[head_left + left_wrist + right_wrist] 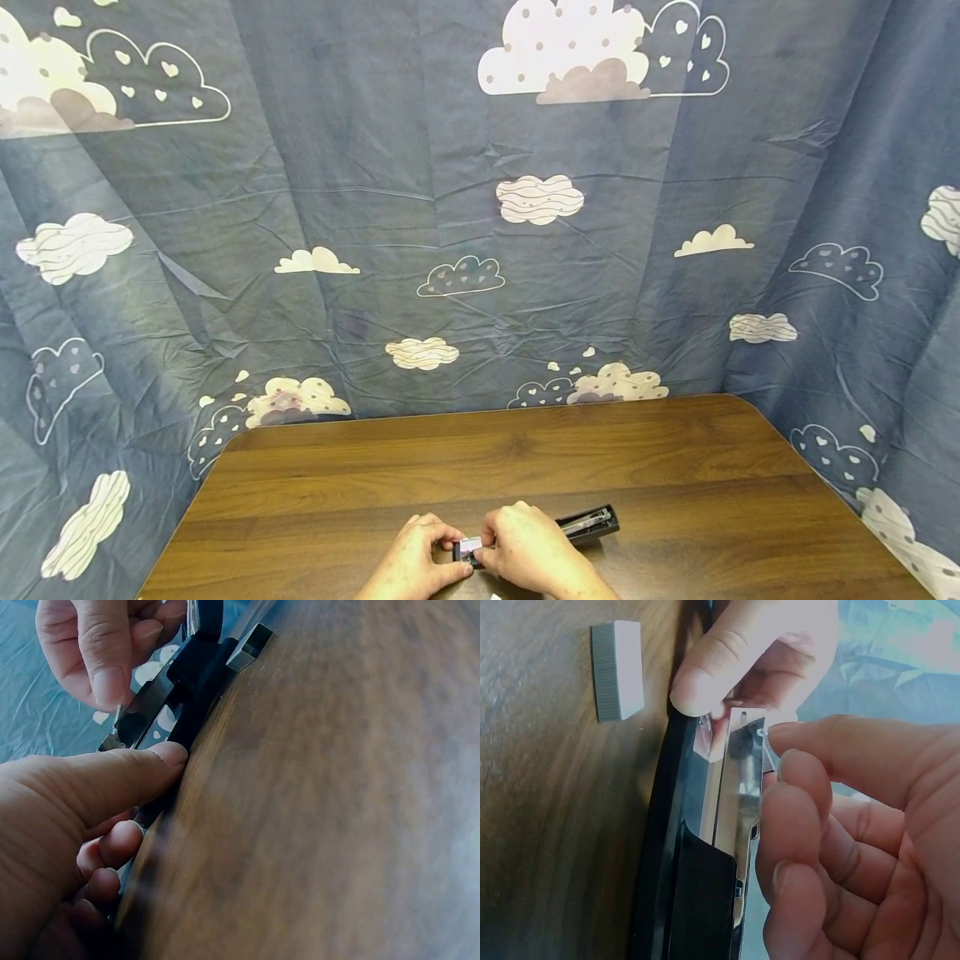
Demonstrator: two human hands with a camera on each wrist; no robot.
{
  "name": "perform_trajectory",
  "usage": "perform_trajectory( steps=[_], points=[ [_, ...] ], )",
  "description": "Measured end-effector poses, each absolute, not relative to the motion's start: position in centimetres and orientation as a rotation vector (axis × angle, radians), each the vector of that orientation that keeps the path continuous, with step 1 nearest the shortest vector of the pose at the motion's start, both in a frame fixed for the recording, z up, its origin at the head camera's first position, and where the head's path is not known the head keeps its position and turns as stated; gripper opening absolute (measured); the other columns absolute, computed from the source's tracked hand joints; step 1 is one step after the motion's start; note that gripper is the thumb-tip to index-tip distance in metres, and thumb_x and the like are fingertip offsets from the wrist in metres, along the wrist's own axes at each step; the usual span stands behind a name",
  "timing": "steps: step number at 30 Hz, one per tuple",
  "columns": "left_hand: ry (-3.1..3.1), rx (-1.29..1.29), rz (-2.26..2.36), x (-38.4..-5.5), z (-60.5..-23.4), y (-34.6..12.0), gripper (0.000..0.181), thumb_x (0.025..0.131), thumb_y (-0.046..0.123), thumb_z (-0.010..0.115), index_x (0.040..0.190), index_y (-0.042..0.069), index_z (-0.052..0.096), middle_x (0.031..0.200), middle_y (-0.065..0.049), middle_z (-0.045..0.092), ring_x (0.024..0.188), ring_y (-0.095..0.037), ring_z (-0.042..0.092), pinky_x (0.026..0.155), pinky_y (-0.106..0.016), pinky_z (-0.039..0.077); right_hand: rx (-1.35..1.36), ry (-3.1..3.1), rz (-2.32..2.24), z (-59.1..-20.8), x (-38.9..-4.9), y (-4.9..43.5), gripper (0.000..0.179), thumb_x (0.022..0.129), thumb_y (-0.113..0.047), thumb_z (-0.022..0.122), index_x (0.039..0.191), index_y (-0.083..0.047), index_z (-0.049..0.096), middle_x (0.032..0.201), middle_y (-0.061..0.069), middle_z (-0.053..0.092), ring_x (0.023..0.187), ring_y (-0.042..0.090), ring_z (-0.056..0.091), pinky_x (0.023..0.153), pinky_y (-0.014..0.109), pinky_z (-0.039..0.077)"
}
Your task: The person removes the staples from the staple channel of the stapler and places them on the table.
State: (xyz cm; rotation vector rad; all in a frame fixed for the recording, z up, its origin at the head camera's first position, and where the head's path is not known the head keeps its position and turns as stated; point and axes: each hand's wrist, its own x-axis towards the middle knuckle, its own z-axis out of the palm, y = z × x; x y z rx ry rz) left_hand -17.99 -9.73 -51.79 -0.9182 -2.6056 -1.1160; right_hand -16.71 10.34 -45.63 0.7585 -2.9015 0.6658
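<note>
A black stapler (590, 523) lies opened out on the table, its metal staple channel (739, 772) exposed. My left hand (420, 554) holds the base at the near-left end, with the thumb (169, 752) along its edge. Over the channel's end, my right hand (525, 546) has its thumb and curled fingers close together. A small ridged grey piece (769, 760), apparently a strip of staples, shows at those fingertips, mostly hidden. A separate strip of staples (619, 671) lies on the table beside the stapler, near the left thumb.
The brown wood-grain table (315, 483) stretches away behind the hands to a rounded far edge. A blue cloth (390, 208) with a cloud pattern hangs behind it and along both sides.
</note>
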Motion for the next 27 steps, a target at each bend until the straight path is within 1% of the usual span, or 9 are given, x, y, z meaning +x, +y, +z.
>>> perform_trajectory(
  steps=[17,24,27],
  points=[
    [-2.667,-0.882,-1.151,-18.02,-51.54,-9.64,0.024,0.070,0.035,0.079,0.089,0.022,0.069,0.078,0.015,0.050,0.079,-0.004,0.045,0.068,-0.023,0.039,0.801,-2.892,0.722,-45.39,-16.74,10.26,0.015,0.074,-0.028,0.074,0.068,-0.024,0.060,0.057,-0.020,0.047,0.047,-0.002,0.041,0.043,0.020,0.034],
    [-2.639,-0.893,-1.137,-17.99,-51.58,-9.61,0.023,0.069,0.033,0.079,0.088,0.024,0.069,0.078,0.015,0.050,0.078,-0.004,0.045,0.068,-0.021,0.039,0.803,-2.883,0.745,-45.61,-16.73,10.14,0.019,0.080,-0.025,0.068,0.065,-0.025,0.057,0.046,-0.025,0.043,0.041,-0.007,0.039,0.041,0.018,0.033],
    [-2.628,-0.896,-1.127,-18.00,-51.66,-9.62,0.023,0.068,0.032,0.079,0.088,0.024,0.069,0.077,0.015,0.050,0.078,-0.004,0.045,0.068,-0.021,0.038,0.787,-2.883,0.748,-45.68,-16.74,10.08,0.021,0.081,-0.026,0.067,0.064,-0.026,0.056,0.044,-0.025,0.041,0.040,-0.008,0.039,0.041,0.018,0.032]
  ],
)
